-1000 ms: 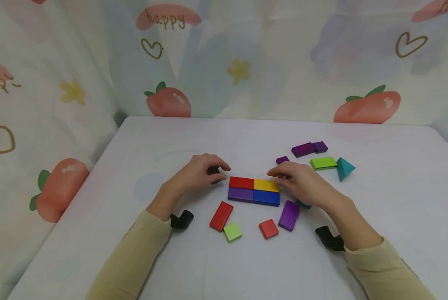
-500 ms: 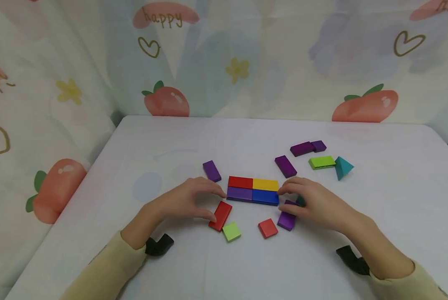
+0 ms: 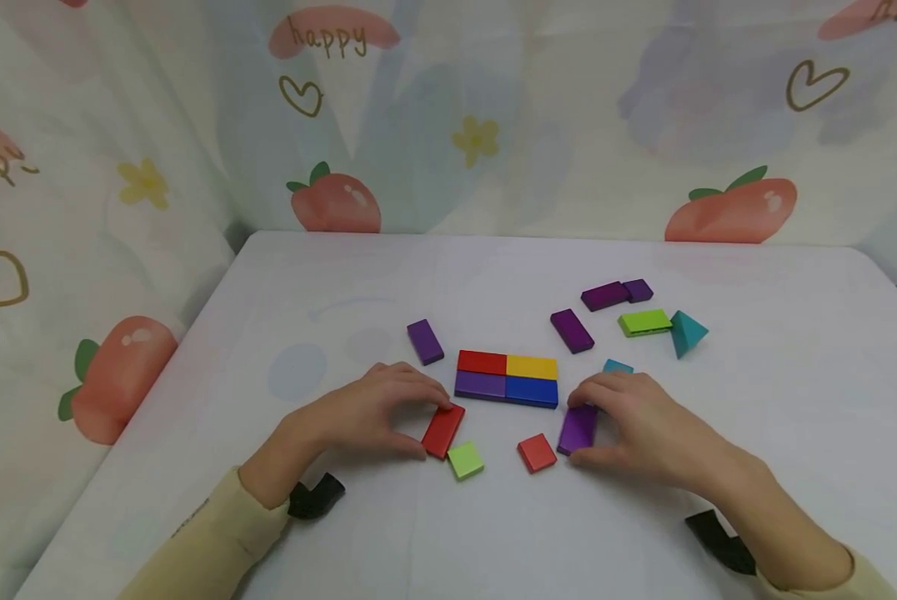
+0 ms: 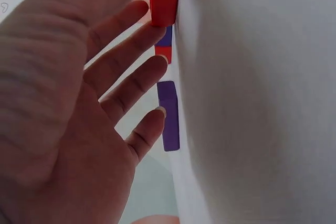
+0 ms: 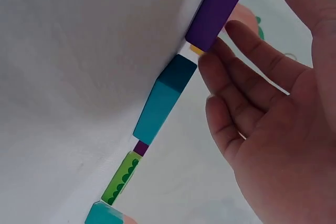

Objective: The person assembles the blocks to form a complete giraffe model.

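Clock is centred on the four-block rectangle (image 3: 506, 379), 12 facing away from the wearer.

Nearest we have a light-green square block (image 3: 466, 461) at 7, by the near end of the long red block, and a red square block (image 3: 537, 453) at 5.

Left hand (image 3: 366, 412): at the long red block (image 3: 444, 433), between 7 and 8. Thumb by its near end, index tip on the far end, other fingers spread loosely. We can't tell if that's a firm pinch or just contact.

Right hand (image 3: 636, 417): at the purple block (image 3: 578, 429), 4 o'clock. Thumb and fingers bracket the two ends with a wide gap; we can't confirm a clamp here either.

Rectangle itself: red 10, yellow 2, blue 4, purple 8, edges touching.

Beyond: teal block (image 3: 618, 366) at 3, mostly behind the right hand; second purple block (image 3: 425, 342) at 10; dark purple block (image 3: 572, 331) at 2. Further out at 2, we see a lime block (image 3: 645, 323) beside a teal pyramid (image 3: 689, 334), then two purple blocks (image 3: 604, 297) farthest.
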Motion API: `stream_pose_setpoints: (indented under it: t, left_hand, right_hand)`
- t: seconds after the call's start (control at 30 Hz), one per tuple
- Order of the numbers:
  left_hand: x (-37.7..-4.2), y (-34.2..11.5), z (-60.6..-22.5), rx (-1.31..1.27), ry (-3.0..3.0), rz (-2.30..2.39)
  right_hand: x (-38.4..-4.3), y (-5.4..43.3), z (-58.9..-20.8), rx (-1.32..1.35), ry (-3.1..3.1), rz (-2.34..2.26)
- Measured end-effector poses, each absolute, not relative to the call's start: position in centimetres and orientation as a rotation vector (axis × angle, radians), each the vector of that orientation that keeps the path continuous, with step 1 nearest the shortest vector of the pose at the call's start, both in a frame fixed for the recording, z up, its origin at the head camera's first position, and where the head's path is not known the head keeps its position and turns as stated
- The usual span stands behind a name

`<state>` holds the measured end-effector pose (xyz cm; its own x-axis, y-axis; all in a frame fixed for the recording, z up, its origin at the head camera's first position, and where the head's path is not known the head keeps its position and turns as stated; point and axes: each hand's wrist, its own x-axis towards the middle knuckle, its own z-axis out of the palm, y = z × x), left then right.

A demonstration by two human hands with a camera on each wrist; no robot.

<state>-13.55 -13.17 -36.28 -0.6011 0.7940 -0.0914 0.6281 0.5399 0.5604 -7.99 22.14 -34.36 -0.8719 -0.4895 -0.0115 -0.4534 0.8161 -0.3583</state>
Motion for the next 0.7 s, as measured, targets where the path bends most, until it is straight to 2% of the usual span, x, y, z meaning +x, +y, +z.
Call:
stream_pose_setpoints:
  t: [0.23, 0.7]
  left_hand:
    - [-12.9, -12.4, -36.0, 1.144, 2.487, 0.644]
    - [-12.2, -11.7, -35.8, 1.285, 2.589, 0.49]
  right_hand:
    - [-7.1, 21.8, -34.3, -0.833, 2.807, -0.604]
    - [-7.0, 20.5, -34.3, -0.873, 2.797, -0.584]
